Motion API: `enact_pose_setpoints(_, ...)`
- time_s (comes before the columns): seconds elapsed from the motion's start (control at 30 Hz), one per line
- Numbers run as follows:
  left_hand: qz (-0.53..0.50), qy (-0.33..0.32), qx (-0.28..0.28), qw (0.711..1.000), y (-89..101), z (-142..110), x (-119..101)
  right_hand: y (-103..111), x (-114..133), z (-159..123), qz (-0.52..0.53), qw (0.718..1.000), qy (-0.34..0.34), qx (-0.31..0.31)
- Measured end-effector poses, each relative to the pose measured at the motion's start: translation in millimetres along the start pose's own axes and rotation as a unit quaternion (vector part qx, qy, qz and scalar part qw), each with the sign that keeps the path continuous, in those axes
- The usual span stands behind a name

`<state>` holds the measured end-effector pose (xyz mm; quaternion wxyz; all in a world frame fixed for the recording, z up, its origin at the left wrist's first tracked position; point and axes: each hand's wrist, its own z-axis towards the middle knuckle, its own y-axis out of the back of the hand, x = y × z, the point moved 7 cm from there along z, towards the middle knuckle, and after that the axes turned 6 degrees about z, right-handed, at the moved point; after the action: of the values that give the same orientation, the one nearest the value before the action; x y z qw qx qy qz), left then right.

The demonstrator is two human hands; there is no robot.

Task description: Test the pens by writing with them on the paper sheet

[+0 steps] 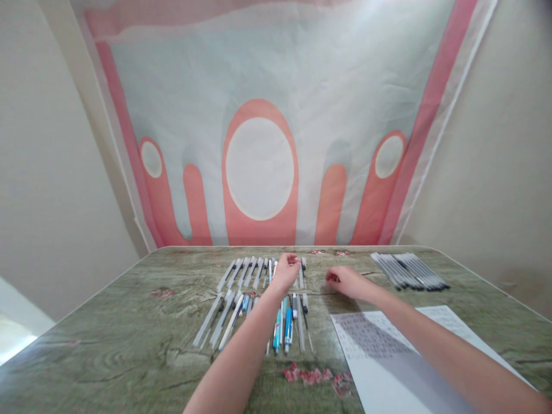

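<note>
My left hand [288,272] reaches over the right end of the back row of pen parts, its fingers bent together; what lies between them is too small to make out. Just beside it lies a clear pen barrel with a cap [301,276]. My right hand [345,282] is right of that row, low over the table, with its fingers curled in and their tips hidden. The back row [239,272] holds several translucent barrels and caps. A front row holds more barrels [207,319], thin refills [309,330] and a blue pen [288,330], partly covered by my left forearm.
A bundle of thin dark-tipped refills [409,271] lies at the back right. A sheet of paper with writing [366,356] sits under my right forearm. The wood-patterned table [129,345] meets a wall hanging [259,230] at its far edge.
</note>
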<state>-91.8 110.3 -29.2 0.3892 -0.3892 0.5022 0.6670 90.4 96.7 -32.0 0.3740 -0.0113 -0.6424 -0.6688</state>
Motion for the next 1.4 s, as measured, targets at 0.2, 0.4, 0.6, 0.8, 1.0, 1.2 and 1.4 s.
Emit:
enact_pose_setpoints(0.2,0.098,-0.041,0.02,0.994,-0.6,-2.7,1.0,-27.4,3.3,33.1,-0.008,0.997,0.02,-0.069)
enact_pose_setpoints(0.4,0.405,-0.094,0.066,0.907,-9.8,-12.7,-8.7,-36.7,3.7,64.5,-0.024,0.988,0.068,-0.137)
enact_pose_setpoints(0.6,0.46,-0.127,0.07,0.876,-21.2,-14.2,-14.7,-55.9,-2.2,79.7,-0.034,0.984,0.132,-0.112)
enact_pose_setpoints(0.8,0.518,-0.166,0.06,0.837,-28.1,-21.0,-17.7,-66.3,-10.0,79.7,-0.035,0.983,0.153,-0.094)
enact_pose_setpoints(1.0,0.531,-0.166,0.065,0.828,-27.5,-26.8,-20.1,-65.6,-10.2,72.9,-0.039,0.982,0.155,-0.099)
enact_pose_setpoints(1.2,0.514,-0.172,0.065,0.838,-29.4,-33.6,-23.3,-50.2,-1.1,52.4,-0.048,0.982,0.149,-0.109)
enact_pose_setpoints(1.4,0.485,-0.159,0.091,0.855,-34.2,-36.8,-22.1,-36.8,6.1,43.7,-0.055,0.983,0.128,-0.122)
